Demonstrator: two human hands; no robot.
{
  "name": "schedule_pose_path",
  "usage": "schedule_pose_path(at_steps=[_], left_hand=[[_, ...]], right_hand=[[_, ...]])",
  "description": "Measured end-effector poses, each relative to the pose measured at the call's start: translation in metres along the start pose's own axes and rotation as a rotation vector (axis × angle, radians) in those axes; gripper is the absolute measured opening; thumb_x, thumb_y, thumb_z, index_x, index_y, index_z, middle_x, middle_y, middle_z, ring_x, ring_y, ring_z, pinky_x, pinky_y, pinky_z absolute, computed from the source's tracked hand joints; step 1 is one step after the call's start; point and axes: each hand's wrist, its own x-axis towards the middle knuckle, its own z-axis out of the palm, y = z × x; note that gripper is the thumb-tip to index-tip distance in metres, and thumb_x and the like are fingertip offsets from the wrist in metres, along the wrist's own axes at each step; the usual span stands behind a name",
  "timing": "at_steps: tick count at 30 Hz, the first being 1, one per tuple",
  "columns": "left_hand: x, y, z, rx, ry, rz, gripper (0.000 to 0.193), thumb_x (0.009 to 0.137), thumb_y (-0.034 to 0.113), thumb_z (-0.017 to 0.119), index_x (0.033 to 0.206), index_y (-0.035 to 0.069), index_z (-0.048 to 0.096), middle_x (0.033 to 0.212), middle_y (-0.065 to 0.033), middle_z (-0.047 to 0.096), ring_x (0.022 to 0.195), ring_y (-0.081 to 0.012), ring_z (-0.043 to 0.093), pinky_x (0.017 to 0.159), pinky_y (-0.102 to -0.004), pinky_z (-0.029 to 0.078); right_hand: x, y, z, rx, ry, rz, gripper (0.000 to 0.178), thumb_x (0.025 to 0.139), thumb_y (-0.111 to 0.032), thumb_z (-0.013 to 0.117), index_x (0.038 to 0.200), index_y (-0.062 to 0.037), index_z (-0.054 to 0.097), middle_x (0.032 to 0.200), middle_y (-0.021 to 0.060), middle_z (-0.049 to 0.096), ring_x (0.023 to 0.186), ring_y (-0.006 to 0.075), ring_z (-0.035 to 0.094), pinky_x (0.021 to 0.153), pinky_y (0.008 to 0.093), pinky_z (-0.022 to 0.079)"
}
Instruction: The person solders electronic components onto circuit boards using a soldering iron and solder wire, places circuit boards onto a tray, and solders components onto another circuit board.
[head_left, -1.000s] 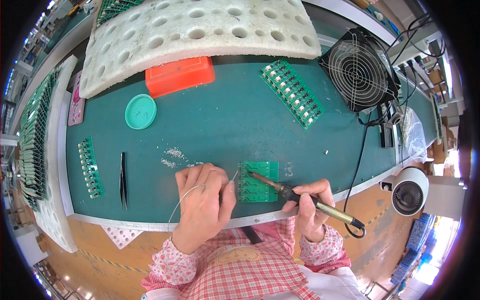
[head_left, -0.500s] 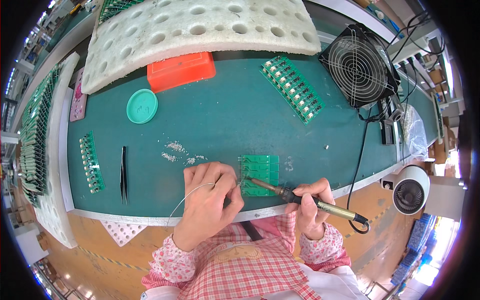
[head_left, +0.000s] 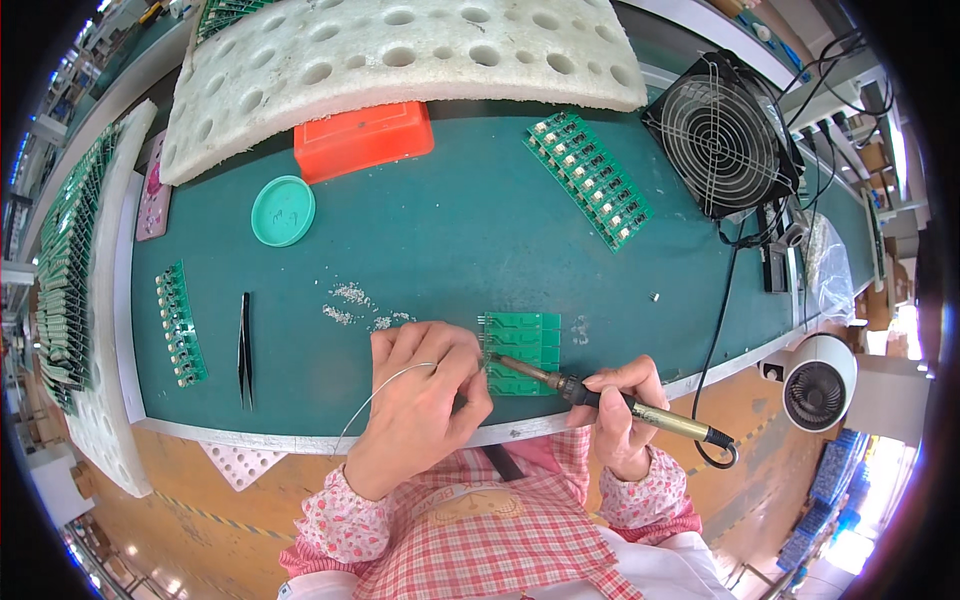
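A green circuit board (head_left: 525, 352) lies near the front edge of the table, with pins along its left side. My right hand (head_left: 622, 410) is closed round a soldering iron (head_left: 665, 420), whose tip reaches the pins at the board's left edge. Beside that edge my left hand (head_left: 428, 395) is closed in a pinch on a thin solder wire (head_left: 378, 393), which loops back over the hand. The wire's working end is hidden by the fingers. Small silvery clippings (head_left: 350, 295) are scattered just beyond the left hand.
Black tweezers (head_left: 245, 350) and a narrow populated board (head_left: 178, 325) lie at left. Farther back are a round teal lid (head_left: 283, 211), a red box (head_left: 363, 143), a white foam block (head_left: 400, 60) and another populated board (head_left: 588, 180). A black fan (head_left: 720, 135) stands at back right.
Both hands keep nearly the same pose, with the iron's tip still at the board's left edge. The whole view has shifted very slightly.
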Motion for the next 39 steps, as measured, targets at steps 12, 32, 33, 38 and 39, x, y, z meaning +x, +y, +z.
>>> schedule_pose_path(at_steps=[12,32,33,38,39], left_hand=[[0.0036,0.0002,-0.0004,0.013,-0.01,-0.009,0.017,0.069,0.001,0.069,0.072,0.008,0.053,0.093,-0.0036,0.062,0.081,-0.0251,0.053,0.079,-0.0397,0.035],[0.0044,-0.0014,0.0017,0.009,-0.005,-0.008,0.018,0.068,0.001,0.068,0.071,0.008,0.053,0.09,-0.0044,0.06,0.079,-0.0252,0.051,0.076,-0.0394,0.034],[0.0047,-0.0015,0.0018,0.009,-0.005,-0.008,0.018,0.068,0.001,0.068,0.071,0.008,0.053,0.09,-0.0044,0.06,0.079,-0.0252,0.051,0.076,-0.0394,0.034],[0.0051,-0.0022,0.0041,0.019,0.013,-0.003,0.018,0.068,0.0,0.069,0.072,0.007,0.053,0.09,-0.005,0.059,0.078,-0.0255,0.05,0.076,-0.0395,0.034],[0.005,-0.0019,0.0038,0.019,0.013,-0.003,0.018,0.068,0.0,0.069,0.072,0.007,0.053,0.09,-0.005,0.059,0.078,-0.0255,0.05,0.076,-0.0395,0.034]], right_hand=[[0.0008,-0.0005,-0.0022,-0.005,-0.042,-0.008,0.019,0.098,-0.016,0.06,0.095,0.0025,0.055,0.072,0.0132,0.07,0.058,0.0143,0.069,0.055,0.0265,0.055],[0.0019,-0.0004,-0.0012,0.009,-0.035,-0.036,0.015,0.096,-0.011,0.06,0.096,0.0032,0.057,0.075,0.0145,0.07,0.06,0.0149,0.07,0.055,0.0274,0.056],[0.0022,-0.0001,-0.0014,0.009,-0.035,-0.036,0.015,0.096,-0.011,0.06,0.096,0.0032,0.057,0.075,0.0145,0.07,0.06,0.0149,0.07,0.055,0.0274,0.056],[0.0023,0.0005,-0.0017,0.017,-0.048,-0.04,0.015,0.096,-0.012,0.061,0.095,0.0027,0.057,0.074,0.0139,0.07,0.06,0.0149,0.07,0.055,0.0272,0.056],[0.0023,0.0003,-0.0019,0.017,-0.048,-0.04,0.015,0.096,-0.012,0.061,0.095,0.0027,0.057,0.074,0.0139,0.07,0.06,0.0149,0.07,0.055,0.0272,0.056]])
